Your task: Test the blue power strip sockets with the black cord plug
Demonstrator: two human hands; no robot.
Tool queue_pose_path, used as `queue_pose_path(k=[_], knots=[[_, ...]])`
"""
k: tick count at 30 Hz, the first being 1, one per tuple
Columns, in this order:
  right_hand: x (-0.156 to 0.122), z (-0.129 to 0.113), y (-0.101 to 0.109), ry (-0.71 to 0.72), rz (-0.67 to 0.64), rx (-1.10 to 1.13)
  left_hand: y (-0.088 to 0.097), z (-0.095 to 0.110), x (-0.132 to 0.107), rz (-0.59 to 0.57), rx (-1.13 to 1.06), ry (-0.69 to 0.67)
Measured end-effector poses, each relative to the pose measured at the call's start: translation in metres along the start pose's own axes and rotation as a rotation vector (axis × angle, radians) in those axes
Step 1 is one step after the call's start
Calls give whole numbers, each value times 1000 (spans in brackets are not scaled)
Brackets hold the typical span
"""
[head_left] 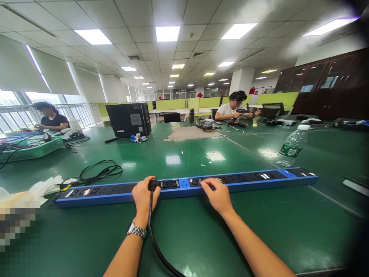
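A long power strip (pixel 184 192) with a blue casing and a row of black sockets lies across the green table. My left hand (pixel 142 194) closes around a black plug (pixel 152 185) at the strip, left of its middle; whether the plug is fully seated cannot be made out. From it a thick black cable (pixel 152 238) runs down past my watch (pixel 137 230) and out at the bottom. My right hand (pixel 217 194) is pinched over the sockets right of the middle, fingertips at the strip's top. What lies between those fingertips is too small to name.
A clear water bottle (pixel 292 146) stands behind the strip's right end. Coiled black cable (pixel 100 171) lies behind its left end. Farther off are a black computer case (pixel 129 120), blue-and-white gloves (pixel 139 138), a green basket (pixel 37 148) and two people seated at the table.
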State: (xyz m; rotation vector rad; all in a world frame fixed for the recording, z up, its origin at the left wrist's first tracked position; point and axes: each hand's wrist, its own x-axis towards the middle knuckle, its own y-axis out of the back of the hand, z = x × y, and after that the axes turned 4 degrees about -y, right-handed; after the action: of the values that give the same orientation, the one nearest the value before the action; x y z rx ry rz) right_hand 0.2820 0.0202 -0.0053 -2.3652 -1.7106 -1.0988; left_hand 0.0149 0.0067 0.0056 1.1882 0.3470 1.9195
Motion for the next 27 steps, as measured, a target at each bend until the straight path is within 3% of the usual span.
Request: queue_pose_path(k=[8, 14, 21, 27], knots=[[0, -1, 0, 11, 2, 0, -2, -2, -1, 61, -54, 25], [1, -2, 0, 5, -4, 1, 2, 8, -2, 159, -239, 46], [0, -1, -2, 4, -2, -12, -26, 48, -10, -7, -234, -212], [1, 0, -1, 31, -4, -17, -48, 63, -9, -96, -187, -208]])
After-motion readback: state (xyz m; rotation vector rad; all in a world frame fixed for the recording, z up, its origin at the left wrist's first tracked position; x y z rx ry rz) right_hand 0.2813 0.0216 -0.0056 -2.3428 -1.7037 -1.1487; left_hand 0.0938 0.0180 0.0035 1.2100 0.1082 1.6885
